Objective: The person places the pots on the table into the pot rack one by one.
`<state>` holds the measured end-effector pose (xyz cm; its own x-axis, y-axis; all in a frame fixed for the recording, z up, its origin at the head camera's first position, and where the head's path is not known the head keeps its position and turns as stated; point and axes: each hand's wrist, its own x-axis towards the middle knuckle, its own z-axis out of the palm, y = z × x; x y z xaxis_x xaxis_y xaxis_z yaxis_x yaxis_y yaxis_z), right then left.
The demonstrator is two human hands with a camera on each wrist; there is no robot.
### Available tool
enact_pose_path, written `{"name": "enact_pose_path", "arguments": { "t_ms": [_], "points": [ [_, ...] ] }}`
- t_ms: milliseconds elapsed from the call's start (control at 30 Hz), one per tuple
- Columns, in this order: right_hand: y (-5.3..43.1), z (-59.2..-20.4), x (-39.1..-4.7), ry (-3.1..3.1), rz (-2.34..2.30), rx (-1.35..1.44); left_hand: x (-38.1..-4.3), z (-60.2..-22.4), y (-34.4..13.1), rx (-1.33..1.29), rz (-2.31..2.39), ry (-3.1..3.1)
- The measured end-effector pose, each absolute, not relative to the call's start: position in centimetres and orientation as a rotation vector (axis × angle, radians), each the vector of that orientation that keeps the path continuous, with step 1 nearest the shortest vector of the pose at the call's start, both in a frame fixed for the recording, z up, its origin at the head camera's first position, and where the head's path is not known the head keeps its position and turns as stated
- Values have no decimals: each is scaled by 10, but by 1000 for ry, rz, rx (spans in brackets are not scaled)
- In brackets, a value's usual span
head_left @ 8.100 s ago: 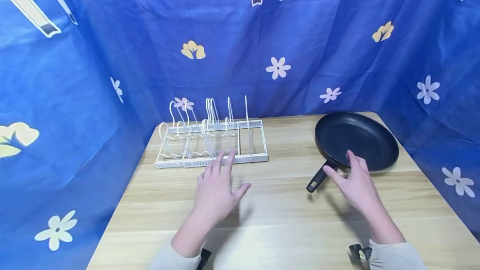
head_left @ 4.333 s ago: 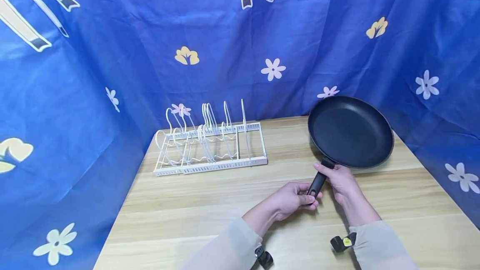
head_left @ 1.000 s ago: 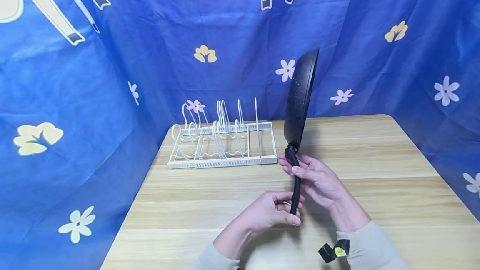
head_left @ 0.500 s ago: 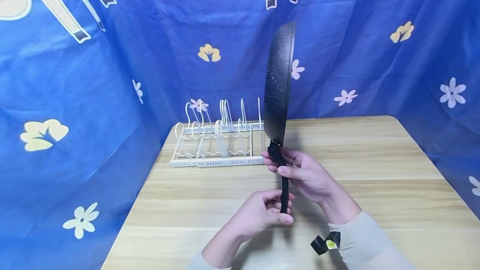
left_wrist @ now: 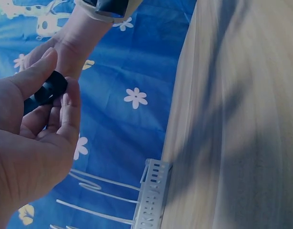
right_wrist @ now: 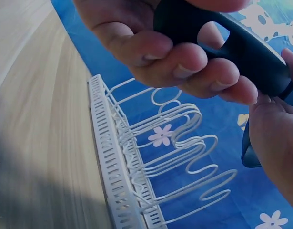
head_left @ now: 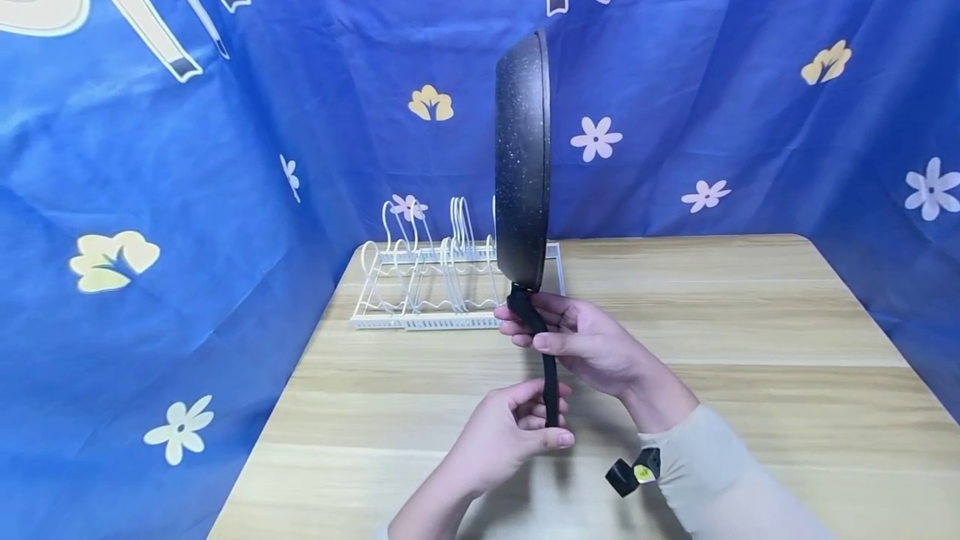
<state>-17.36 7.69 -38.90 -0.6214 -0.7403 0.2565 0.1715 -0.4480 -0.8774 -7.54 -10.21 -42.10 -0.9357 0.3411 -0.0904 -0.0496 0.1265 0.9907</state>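
A black speckled frying pan (head_left: 522,165) stands on edge in the air, its handle pointing down and its rim facing right. My right hand (head_left: 600,348) grips the upper part of the handle, just below the pan's body. Lower down, the fingers and thumb of my left hand (head_left: 510,423) pinch the handle's end. Seen from the right wrist, the handle (right_wrist: 251,57) has a hanging hole, and fingers curl beneath it. Behind the pan is a white wire pan rack (head_left: 427,322) with several upright loops; the pan and right hand cover part of its right end.
The wooden table (head_left: 712,298) carries the rack at its back left. Blue cloth (head_left: 645,90) printed with flowers encloses the back and both sides. A black wrist camera (head_left: 622,477) juts from the right sleeve.
Lifted from the table's right side by both hands, the pan has been turned on edge. Over the last second it has moved left and up, now overlapping the rack's right end in the head view.
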Motion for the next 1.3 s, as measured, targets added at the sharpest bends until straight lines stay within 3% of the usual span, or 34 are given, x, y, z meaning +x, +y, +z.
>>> {"name": "enact_pose_path", "arguments": {
  "t_ms": [1300],
  "points": [
    [59, -441, -205, 1028, -2107, -506, -91, -455, -114, 186, 1986, 1865]
  ]
}}
